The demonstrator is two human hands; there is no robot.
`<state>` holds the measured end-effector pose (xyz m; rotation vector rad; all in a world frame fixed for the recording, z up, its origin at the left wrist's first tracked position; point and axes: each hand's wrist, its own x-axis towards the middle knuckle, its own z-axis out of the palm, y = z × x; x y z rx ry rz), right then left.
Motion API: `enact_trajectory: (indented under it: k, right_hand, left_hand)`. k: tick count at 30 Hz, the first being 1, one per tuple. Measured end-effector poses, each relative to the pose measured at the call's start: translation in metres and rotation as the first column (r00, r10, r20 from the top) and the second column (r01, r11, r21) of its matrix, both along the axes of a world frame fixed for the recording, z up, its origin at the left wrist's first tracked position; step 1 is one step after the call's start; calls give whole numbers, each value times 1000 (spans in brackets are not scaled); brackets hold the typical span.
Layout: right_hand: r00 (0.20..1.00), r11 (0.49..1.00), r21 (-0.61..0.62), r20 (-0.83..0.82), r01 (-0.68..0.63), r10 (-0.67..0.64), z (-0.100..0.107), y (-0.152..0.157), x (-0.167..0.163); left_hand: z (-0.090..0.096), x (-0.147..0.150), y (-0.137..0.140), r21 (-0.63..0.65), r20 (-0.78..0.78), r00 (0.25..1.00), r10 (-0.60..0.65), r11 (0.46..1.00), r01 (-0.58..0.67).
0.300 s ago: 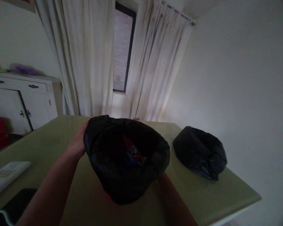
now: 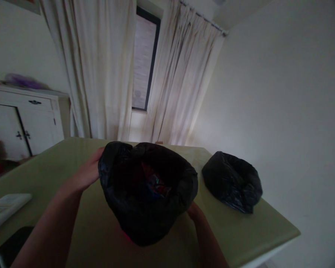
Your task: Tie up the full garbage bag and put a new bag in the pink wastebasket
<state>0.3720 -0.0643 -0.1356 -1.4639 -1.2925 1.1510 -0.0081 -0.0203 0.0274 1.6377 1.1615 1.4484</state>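
Two hands [image 2: 89, 170] [image 2: 194, 212], black bag [image 2: 150, 214] held between

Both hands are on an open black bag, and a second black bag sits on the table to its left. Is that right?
"Left" is wrong: the head view shows the second black bag on the table to the right of the open black bag.
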Motion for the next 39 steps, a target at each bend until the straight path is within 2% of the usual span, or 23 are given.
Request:
enact_trajectory:
  k: [3,5,8,12,15,18,21,25,28,31,34,36,39]
  right_hand:
    - [999,993,-115,-47,-10,5,-6,-14,3]
    - [989,997,-72,-149,-2,-8,-6,-24,3]
    - [945,999,-13,-323,45,-47,-2,-35,-4]
    - [819,996,14,-570,85,-62,6,-36,-15]
    - [711,987,31,-698,156,-90,13,-31,-14]
    - [685,964,102,-722,246,-98,27,-29,-11]
    - [660,932,165,-745,323,-97,49,-35,-12]
    - [631,923,220,-775,316,-31,80,-48,-20]
    - [677,909,269,-736,317,-19,94,-50,-22]
    - [745,879,295,-660,375,-97,105,-48,-17]
    - [814,869,325,-563,373,-139,122,-48,-10]
    - [889,868,384,-440,316,-129,137,-49,-6]
    - [985,861,481,-122,166,-122,163,-46,-3]
  left_hand:
    - [14,6,-11,15,-122,982,-147,989,150]
    - [16,9,-15,4,-151,970,-191,981,193]
    - [8,9,-13,-30,-155,969,-191,982,189]
    - [-1,7,-10,-20,-174,971,-167,986,166]
    - [0,8,-12,15,-182,960,-211,976,217]
    - [2,12,-15,38,-180,956,-231,970,242]
    - [2,17,-16,68,-197,956,-218,970,235]
    - [0,21,-16,120,-257,948,-187,967,224]
    - [-2,21,-16,134,-280,944,-175,966,219]
    - [-5,21,-16,121,-293,939,-181,967,224]
    - [-6,23,-16,131,-280,946,-164,970,207]
    - [-5,24,-18,153,-265,952,-155,968,200]
    - [0,27,-22,172,-259,948,-186,957,235]
